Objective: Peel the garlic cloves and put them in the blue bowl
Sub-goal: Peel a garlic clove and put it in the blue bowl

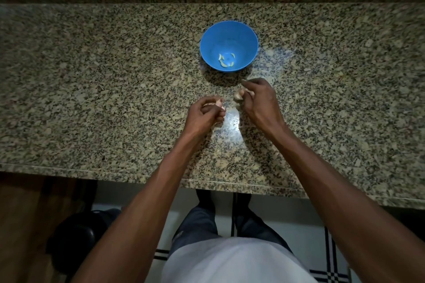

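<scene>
From my end: both hands over the worktop point(92, 89), just short of the bowl point(243, 37). Left hand point(204, 115) has its fingers curled tight on a pinkish bit, prob a clove or skin, can't tell which w/ the blur. Right hand point(259, 101) has its fingers curled on the garlic point(239, 95), which pokes out on the thumb side. Bowl sits beyond the hands, a few peeled cloves point(226, 60) lying in its bottom, so task looks partway thru. Risks as I see it: light is poor and the speckled stone hides pale scraps, so a dropped clove or skin could get lost on it. Pulling apart hard could pop a clove loose and send it rolling off the front edge to the floor. Skin stuck to fingers may ride along into the bowl w/ the next clove. Bowl looks light; a knock from the right hand could shove or tip it.
</scene>
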A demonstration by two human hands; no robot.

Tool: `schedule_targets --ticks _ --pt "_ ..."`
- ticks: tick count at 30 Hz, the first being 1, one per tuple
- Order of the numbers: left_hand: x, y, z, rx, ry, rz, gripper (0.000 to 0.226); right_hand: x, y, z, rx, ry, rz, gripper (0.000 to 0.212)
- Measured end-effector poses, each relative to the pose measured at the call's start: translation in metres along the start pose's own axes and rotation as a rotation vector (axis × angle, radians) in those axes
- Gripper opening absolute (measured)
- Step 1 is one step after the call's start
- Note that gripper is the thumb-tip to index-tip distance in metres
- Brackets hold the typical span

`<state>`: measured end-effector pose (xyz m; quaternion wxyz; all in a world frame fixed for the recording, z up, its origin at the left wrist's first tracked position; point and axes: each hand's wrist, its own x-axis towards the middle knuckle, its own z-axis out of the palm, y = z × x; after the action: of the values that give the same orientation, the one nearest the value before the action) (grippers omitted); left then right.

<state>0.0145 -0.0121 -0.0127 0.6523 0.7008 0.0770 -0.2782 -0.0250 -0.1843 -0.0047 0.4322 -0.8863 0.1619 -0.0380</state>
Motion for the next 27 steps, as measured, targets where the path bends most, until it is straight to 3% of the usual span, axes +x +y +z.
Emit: schedule_targets --ticks 2,4,8,12,20,22,24,27 --pt "-0.003 -0.004 0.002 -0.063 -0.019 0.0 0.024 -0.011 0.002 0.001 0.181 -0.083 0.132 0.034" --pt "-0.005 -0.008 0.006 -0.012 -0.019 0.056 0.023 -0.024 0.006 0.003 0.514 -0.227 0.312 0.032" --pt "-0.008 -0.015 0.012 0.076 0.053 0.131 0.014 -0.028 0.006 0.003 0.905 -0.237 0.576 0.023" --pt "-0.003 -0.019 0.01 0.124 0.041 0.169 0.018 -0.021 0.005 0.0 1.067 -0.305 0.747 0.023" --pt "0.011 -0.01 -0.009 0.149 -0.175 0.26 0.013 -0.01 0.009 -0.002 1.323 -0.494 0.967 0.022" --pt "0.012 -0.015 -0.009 0.141 -0.159 0.262 0.014 -0.009 0.009 -0.001 1.337 -0.501 0.983 0.026" --pt "0.012 -0.022 -0.008 0.178 -0.097 0.246 0.017 -0.01 0.01 0.0 1.19 -0.457 0.888 0.021" --pt "0.013 -0.031 -0.011 0.392 0.076 0.262 0.025 -0.011 0.014 0.0 0.581 -0.29 0.434 0.011"
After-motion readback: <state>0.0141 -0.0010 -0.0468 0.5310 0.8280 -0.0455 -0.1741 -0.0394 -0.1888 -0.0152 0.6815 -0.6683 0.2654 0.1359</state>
